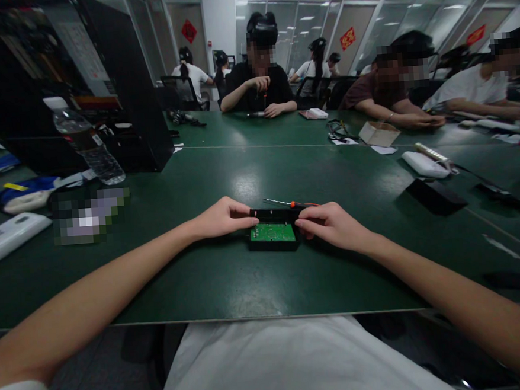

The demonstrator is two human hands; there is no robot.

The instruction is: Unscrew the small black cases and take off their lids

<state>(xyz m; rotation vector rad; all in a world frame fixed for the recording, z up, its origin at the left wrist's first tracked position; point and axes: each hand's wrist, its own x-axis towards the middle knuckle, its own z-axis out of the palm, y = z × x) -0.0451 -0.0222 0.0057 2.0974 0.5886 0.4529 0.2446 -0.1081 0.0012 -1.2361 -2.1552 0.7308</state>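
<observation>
A small black plastic case lies on the table in front of me, with a green circuit board inside it. Along its far side stands a black wall-like part; whether it is a separate piece, I cannot tell. My left hand pinches the far left corner between thumb and fingers. At the far right corner, my right hand closes its thumb and fingers on the case. Just behind the case lies a screwdriver with an orange and black handle, partly hidden by my right hand.
A plastic water bottle stands at the left beside a large black cabinet. On the right are a black block, a white device and a small open box. Across the table a person holds a screwdriver.
</observation>
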